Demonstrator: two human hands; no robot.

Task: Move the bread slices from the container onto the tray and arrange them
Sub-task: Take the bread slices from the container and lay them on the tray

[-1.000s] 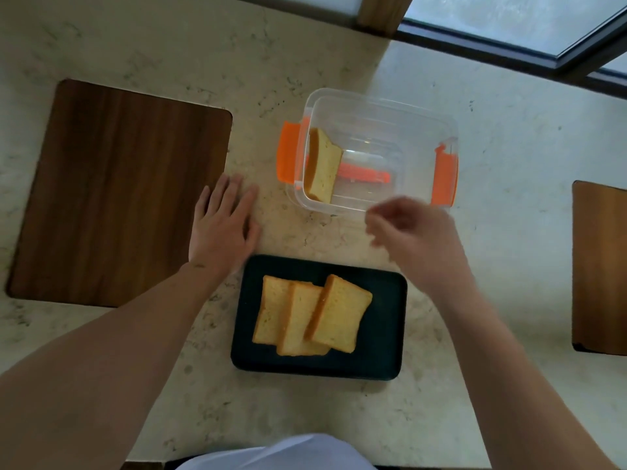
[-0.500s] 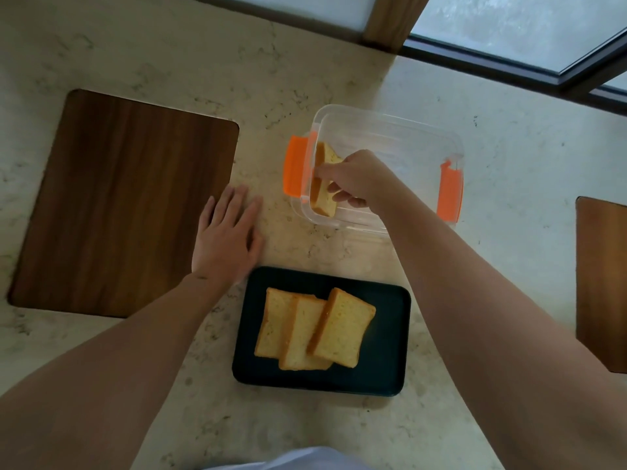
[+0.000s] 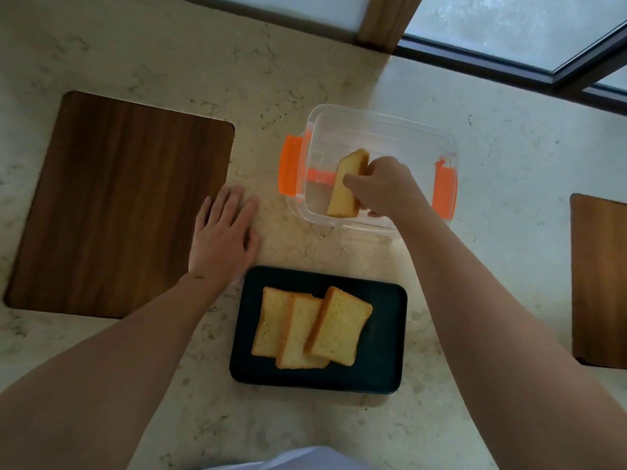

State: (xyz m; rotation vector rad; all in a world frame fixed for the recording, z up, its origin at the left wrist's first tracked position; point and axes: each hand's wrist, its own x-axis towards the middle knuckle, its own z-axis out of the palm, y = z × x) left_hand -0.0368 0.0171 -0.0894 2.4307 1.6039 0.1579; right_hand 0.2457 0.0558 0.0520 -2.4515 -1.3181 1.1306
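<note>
A clear plastic container (image 3: 380,125) with orange side clips sits at the back of the counter. My right hand (image 3: 385,186) grips a bread slice (image 3: 347,184) on edge, lifted inside the container near its middle. A dark rectangular tray (image 3: 383,347) lies in front of the container. Three bread slices (image 3: 312,329) lie on the tray's left half, overlapping one another like a fan. My left hand (image 3: 224,237) rests flat on the counter, fingers together, left of the container and just behind the tray's left corner.
A large wooden board (image 3: 118,205) lies to the left, touching distance from my left hand. Another wooden board (image 3: 600,279) shows at the right edge. A window frame (image 3: 509,62) runs along the back. The counter is pale speckled stone.
My right hand went into the container, closed on the slice standing at the left wall, and has lifted it toward the container's middle. My left hand has stayed flat on the counter.
</note>
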